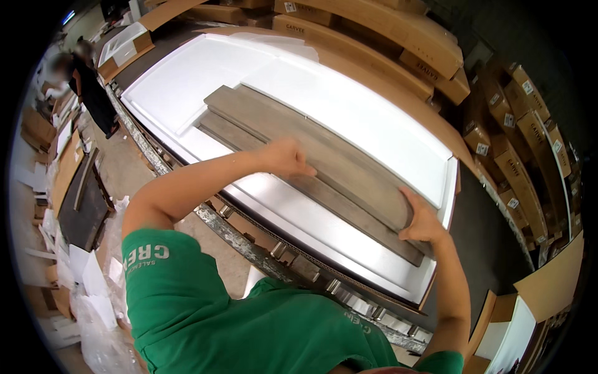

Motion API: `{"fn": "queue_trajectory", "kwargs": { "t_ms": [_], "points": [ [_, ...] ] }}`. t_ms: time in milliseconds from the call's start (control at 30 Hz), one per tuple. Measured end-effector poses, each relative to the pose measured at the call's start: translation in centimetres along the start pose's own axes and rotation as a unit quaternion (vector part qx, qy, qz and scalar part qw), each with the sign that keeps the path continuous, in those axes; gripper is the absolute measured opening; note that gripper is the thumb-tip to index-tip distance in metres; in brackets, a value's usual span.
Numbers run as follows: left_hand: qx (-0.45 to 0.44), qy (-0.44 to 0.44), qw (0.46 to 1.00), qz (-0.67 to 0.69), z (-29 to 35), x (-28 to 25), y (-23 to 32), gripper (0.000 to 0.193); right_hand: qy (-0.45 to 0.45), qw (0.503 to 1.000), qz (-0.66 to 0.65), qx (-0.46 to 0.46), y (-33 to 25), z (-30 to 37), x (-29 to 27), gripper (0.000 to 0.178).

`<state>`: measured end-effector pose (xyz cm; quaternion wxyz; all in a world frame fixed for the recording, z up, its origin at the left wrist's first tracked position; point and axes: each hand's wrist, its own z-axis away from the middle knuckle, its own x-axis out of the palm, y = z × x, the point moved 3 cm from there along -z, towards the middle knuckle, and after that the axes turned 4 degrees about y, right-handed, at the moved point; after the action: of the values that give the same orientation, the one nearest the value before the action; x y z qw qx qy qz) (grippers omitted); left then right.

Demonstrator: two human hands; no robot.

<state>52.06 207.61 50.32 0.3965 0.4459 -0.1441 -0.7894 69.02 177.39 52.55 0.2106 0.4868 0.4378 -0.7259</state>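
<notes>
Long grey-brown wooden boards (336, 146) lie lengthwise in a shallow carton lined with white foam (180, 75). One wider board rests toward the far side, and a narrower grooved strip (355, 206) runs along its near edge. My left hand (288, 157) is over the middle of the boards, its fingers curled and slightly blurred; what they hold, if anything, is hidden. At the right end of the wider board, my right hand (425, 217) grips it, fingers on the far side and thumb toward me.
The carton sits on a roller conveyor (280, 250). Stacked brown cartons (367, 56) stand beyond it, with more cartons (517, 156) at the right. An open carton (517, 318) is at the lower right. Plastic wrap and scraps (103, 311) lie left; another person (93, 93) stands far left.
</notes>
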Motion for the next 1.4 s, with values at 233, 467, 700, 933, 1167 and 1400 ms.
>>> {"fn": "queue_trajectory", "kwargs": {
  "t_ms": [233,467,700,933,1167,1400],
  "points": [
    [0.212,0.277,0.83,-0.435,-4.0,-5.8,-4.5,0.095,0.014,0.998,0.064,0.0,0.7,-2.9,-1.1,0.096],
    [0.195,0.23,0.891,-0.34,-5.5,-5.6,-3.1,0.101,0.016,0.997,0.076,0.024,2.4,-1.9,0.3,0.098],
    [0.162,0.225,0.898,-0.341,-6.3,-5.5,-0.9,0.088,0.037,0.995,0.069,0.057,4.7,-2.7,-0.1,0.1],
    [0.171,0.209,0.903,-0.334,-5.5,-5.7,-0.2,0.085,0.045,0.989,0.136,0.04,4.9,-3.8,-0.1,0.096],
    [0.244,0.235,0.866,-0.368,-1.6,-3.1,0.2,0.082,0.109,0.987,0.116,-0.023,2.2,3.7,-0.1,0.09],
    [0.238,0.163,0.895,-0.341,1.9,0.4,1.4,0.08,0.045,0.997,0.062,-0.002,2.5,8.3,2.2,0.088]
  ]
}}
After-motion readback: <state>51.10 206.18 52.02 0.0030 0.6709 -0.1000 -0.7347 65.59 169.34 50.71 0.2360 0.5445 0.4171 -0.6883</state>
